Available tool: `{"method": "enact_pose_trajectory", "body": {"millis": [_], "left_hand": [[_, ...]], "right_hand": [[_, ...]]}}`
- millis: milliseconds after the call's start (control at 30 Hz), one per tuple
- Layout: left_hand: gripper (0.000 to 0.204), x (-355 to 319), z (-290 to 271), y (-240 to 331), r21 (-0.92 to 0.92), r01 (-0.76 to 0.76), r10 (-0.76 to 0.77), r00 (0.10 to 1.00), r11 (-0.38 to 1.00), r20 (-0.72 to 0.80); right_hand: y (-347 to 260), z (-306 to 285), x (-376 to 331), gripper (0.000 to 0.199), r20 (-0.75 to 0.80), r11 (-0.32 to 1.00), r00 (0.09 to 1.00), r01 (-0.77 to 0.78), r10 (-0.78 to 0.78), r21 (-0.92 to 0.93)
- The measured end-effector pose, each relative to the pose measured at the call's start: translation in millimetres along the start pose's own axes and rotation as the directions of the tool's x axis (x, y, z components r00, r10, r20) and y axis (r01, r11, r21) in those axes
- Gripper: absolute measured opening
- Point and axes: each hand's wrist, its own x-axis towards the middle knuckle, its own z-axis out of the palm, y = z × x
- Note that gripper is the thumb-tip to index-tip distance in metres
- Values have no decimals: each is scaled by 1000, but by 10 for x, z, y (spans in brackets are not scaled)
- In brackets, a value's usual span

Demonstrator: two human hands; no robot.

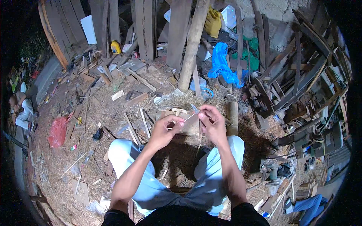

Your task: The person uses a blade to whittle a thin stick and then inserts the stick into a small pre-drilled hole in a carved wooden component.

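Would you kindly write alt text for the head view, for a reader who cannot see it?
Seen from above, a seated person's left hand and right hand pinch a thin pale sliver between them, with a small blade at the right fingers. Straw, wood scraps and leaning planks surround them.

The thin pale strip (189, 116) between the left hand (163, 130) and the right hand (213, 125) is too small to tell its material, and the fingers cover both its ends. The small blade (194, 108) above the right hand is partly hidden in the grip. At the far left, a seated person (22, 109) is cut by the dark rim. The heap on the right (320, 139) is too dim to name its parts.
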Motion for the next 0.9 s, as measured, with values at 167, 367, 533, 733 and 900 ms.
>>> {"method": "enact_pose_trajectory", "body": {"millis": [167,367,533,733,900], "left_hand": [[14,38,62,-33,64,-71,75,995,995,-60],[13,38,98,-70,2,-40,40,998,999,-48],[11,-7,69,21,-202,110,-103,994,973,48],[13,15,74,62,-368,276,-247,961,888,127],[19,4,83,109,-438,312,-244,948,843,205]], "right_hand": [[269,-197,73,25,32,752,940,292,-340,-591],[212,42,-29,17,216,973,976,82,-34,-214],[103,-68,26,12,145,989,979,-143,145,-22],[71,-11,-19,11,204,985,965,-173,166,14],[-22,-79,-15,14,186,964,955,-251,232,87]]}}
